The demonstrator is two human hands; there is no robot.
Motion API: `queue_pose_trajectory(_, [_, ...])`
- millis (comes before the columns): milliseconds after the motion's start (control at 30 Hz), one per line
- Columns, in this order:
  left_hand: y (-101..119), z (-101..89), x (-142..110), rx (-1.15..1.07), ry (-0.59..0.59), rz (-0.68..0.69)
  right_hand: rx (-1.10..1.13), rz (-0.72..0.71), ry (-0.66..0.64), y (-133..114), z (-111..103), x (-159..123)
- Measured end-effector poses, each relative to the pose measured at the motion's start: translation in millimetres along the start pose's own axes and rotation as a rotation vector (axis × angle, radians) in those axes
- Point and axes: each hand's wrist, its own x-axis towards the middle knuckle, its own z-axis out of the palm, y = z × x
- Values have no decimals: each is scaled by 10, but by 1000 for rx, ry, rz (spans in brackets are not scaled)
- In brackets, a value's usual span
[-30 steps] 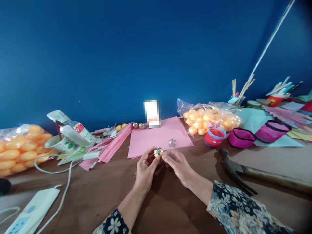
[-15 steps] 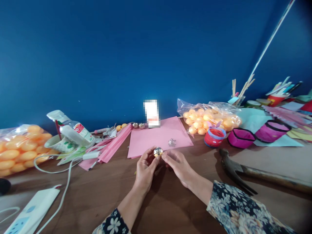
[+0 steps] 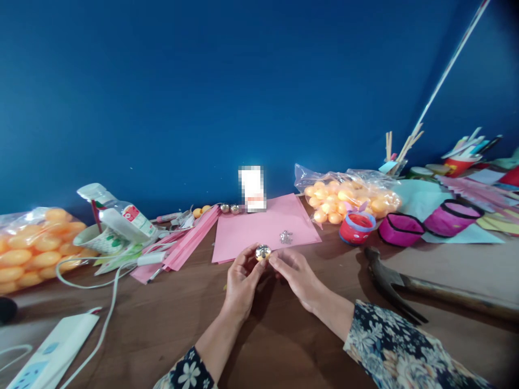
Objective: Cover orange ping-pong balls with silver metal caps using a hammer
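A small shiny metallic ball (image 3: 263, 252), silver on top and golden below, is pinched between the thumb and fingers of my left hand (image 3: 240, 286). Close against its right side is my right hand (image 3: 299, 278), thumb and index finger pressed together. Whatever those right fingertips grip, if anything, is hidden or too small to name. Just beyond my hands lies pink paper (image 3: 251, 232), with a little pile of tiny silvery pieces (image 3: 286, 236) on it. Two similar metallic balls (image 3: 230, 208) rest at the back, beside the paper's far left corner.
A claw hammer (image 3: 405, 283) lies to the right. Bags of orange balls (image 3: 344, 195) stand behind and at far left. A red pot (image 3: 357, 227), purple fabric rings (image 3: 401, 229), a bottle (image 3: 127, 216), a white cable (image 3: 115, 297) and a power strip (image 3: 57, 351) surround the work area.
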Motion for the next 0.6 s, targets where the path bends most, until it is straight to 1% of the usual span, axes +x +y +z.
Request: queue_pose_trajectory(600, [-4,6,2,3,23,27,-25,20,25,-50,22,-2])
